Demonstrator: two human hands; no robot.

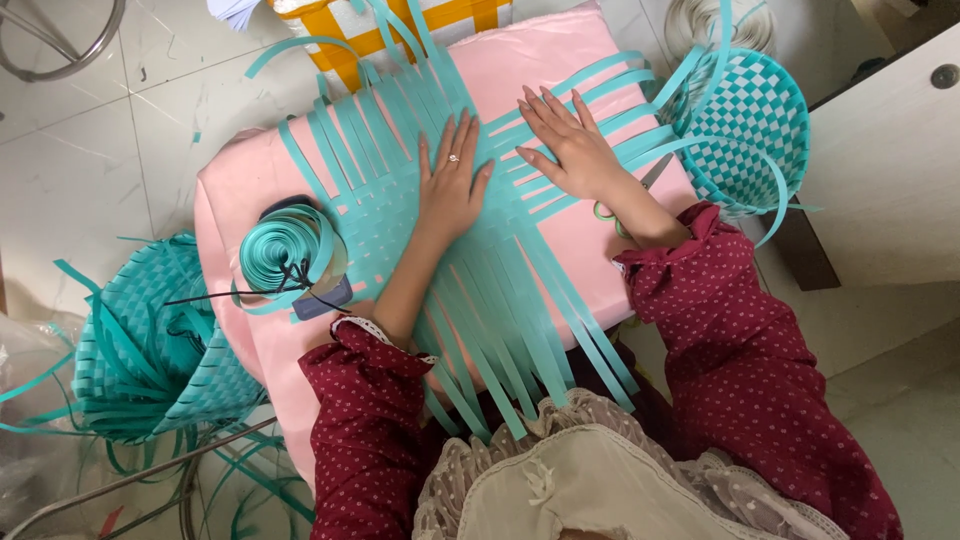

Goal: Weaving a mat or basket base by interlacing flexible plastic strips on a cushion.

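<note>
Hands pressed flat: the left hand (pixel 452 185) and right hand (pixel 565 148), fingers spread and gripping nothing, pin a half-woven mat of teal strips (pixel 470 230) on a pink cushion (pixel 250 180), where any shift could slacken the loose, unlocked weave.

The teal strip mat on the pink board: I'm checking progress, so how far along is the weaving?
Done: a small crossed patch of flat teal plastic strips is interlaced at the centre of the pink board. In hand: the left hand and right hand press flat on it. Left: long loose strip ends fan out unwoven, no sides stand up, and the coiled teal strip roll sits beside.
</note>
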